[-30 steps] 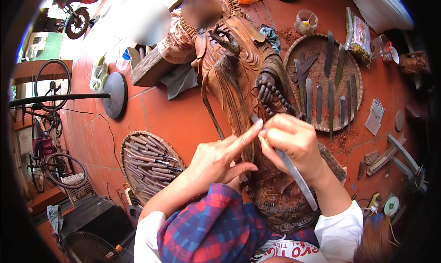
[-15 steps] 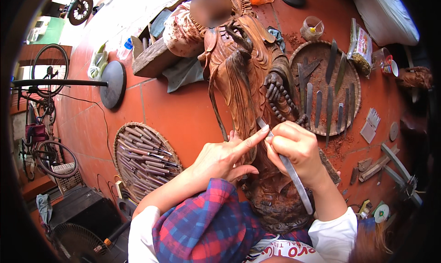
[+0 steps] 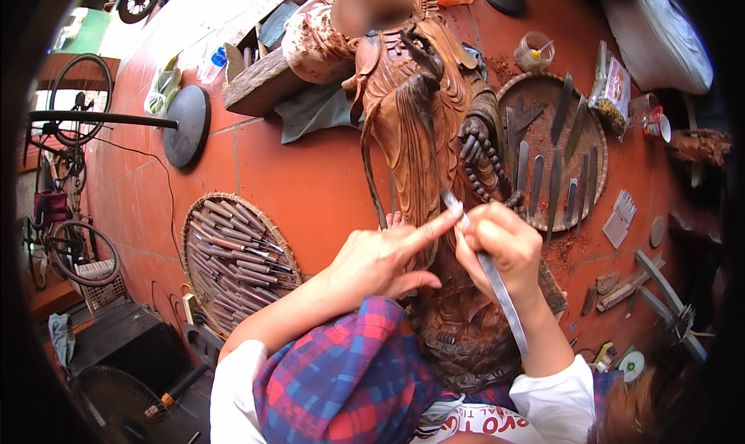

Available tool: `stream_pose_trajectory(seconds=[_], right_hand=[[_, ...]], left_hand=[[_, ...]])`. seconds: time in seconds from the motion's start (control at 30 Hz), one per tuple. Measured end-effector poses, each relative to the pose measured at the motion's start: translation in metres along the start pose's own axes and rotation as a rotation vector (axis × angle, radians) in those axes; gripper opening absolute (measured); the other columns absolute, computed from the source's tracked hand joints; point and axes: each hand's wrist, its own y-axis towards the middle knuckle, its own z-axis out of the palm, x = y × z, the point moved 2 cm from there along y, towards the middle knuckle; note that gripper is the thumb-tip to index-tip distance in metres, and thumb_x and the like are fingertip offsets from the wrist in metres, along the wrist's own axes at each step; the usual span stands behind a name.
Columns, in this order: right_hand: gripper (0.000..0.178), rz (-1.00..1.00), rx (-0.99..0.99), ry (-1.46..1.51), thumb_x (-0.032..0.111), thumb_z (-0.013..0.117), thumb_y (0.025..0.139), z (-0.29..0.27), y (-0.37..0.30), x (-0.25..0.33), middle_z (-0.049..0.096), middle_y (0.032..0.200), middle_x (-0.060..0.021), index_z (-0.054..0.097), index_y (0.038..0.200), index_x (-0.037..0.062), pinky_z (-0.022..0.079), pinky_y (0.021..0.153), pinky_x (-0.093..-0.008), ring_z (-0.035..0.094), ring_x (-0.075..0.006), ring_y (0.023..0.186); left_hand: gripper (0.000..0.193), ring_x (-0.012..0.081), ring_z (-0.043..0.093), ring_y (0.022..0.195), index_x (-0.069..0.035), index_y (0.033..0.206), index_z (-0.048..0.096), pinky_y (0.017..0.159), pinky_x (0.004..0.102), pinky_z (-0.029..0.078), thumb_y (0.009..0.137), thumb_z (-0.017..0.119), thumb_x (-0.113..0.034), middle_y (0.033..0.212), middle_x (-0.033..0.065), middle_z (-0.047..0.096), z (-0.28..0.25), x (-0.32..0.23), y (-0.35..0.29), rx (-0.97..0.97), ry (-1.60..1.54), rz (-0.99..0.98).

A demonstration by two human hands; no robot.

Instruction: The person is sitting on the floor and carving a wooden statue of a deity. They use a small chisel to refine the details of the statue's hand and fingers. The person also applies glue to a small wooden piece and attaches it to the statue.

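A carved brown wooden statue (image 3: pixel 407 145) in flowing robes lies before me, its base toward my lap and a string of round beads at its carved hand. My right hand (image 3: pixel 504 244) is closed round a flat grey metal file (image 3: pixel 504 298). The file's tip rests on the robe folds, and its other end reaches back past my wrist. My left hand (image 3: pixel 376 259) has its index finger stretched out, the fingertip touching the file near its tip. The left thumb stands apart, over the statue's lower part.
Left stands a round woven tray (image 3: pixel 289 242) of wooden-handled carving tools. Right is another woven tray (image 3: pixel 601 133) with several flat files. A wooden block (image 3: pixel 260 91) and a cloth-covered bundle (image 3: pixel 306 48) lie beside the statue's head. A black round stand base (image 3: pixel 186 126) is farther left.
Both hands have shifted slightly with the file, whose tip sits a little higher on the robe folds. The whole view has also moved a little. The grip looks the same.
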Motion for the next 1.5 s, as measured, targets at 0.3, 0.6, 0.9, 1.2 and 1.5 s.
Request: stream_pose_trajectory(seconds=[0.3,0.6,0.9,1.2,1.5], right_hand=[[0.024,0.072,-0.011,0.04,-0.011,0.071,0.075,0.0,-0.001,0.0,0.061,0.077,-0.0109,0.05,0.067,-0.0017,0.051,0.062,-0.0272,0.064,-0.0174,0.068],[0.027,0.151,-0.015,0.122,-0.01,0.073,0.076,-0.007,0.015,-0.002,0.06,0.073,-0.0101,0.049,0.066,-0.002,0.051,0.063,-0.0271,0.065,-0.017,0.07],[0.028,0.153,-0.02,0.091,-0.01,0.074,0.075,-0.01,0.027,0.001,0.059,0.071,-0.009,0.049,0.065,-0.0012,0.051,0.063,-0.0278,0.065,-0.0171,0.069],[0.029,0.154,-0.039,0.075,-0.011,0.074,0.074,-0.008,0.03,0.004,0.058,0.069,-0.0088,0.048,0.064,-0.0015,0.052,0.064,-0.028,0.066,-0.0167,0.069],[0.028,0.125,-0.018,0.073,-0.01,0.075,0.074,-0.004,0.028,0.001,0.058,0.071,-0.0092,0.049,0.065,-0.0019,0.052,0.063,-0.0275,0.065,-0.0162,0.068]], left_hand=[[0.097,0.0231,0.067,0.064,-0.02,0.158,0.032,0.06,0.0376,0.055,0.078,0.08,-0.044,0.085,0.0095,0.066,0.002,0.001,0.0,-0.036,-0.01,0.022],[0.098,0.0254,0.067,0.068,-0.02,0.158,0.029,0.06,0.0388,0.055,0.078,0.082,-0.039,0.09,0.0112,0.066,-0.003,0.001,0.006,-0.049,-0.028,-0.006],[0.101,0.0309,0.067,0.071,-0.023,0.16,0.021,0.059,0.0425,0.053,0.08,0.08,-0.036,0.083,0.0103,0.063,-0.006,0.0,0.009,-0.083,-0.067,-0.008],[0.099,0.0314,0.067,0.07,-0.024,0.16,0.021,0.059,0.0429,0.053,0.081,0.079,-0.036,0.085,0.0105,0.065,-0.01,0.001,0.011,-0.093,-0.086,-0.015],[0.098,0.0306,0.069,0.07,-0.021,0.158,0.029,0.063,0.0381,0.056,0.078,0.081,-0.041,0.094,0.0147,0.069,-0.014,0.001,0.011,-0.069,-0.061,-0.05]])
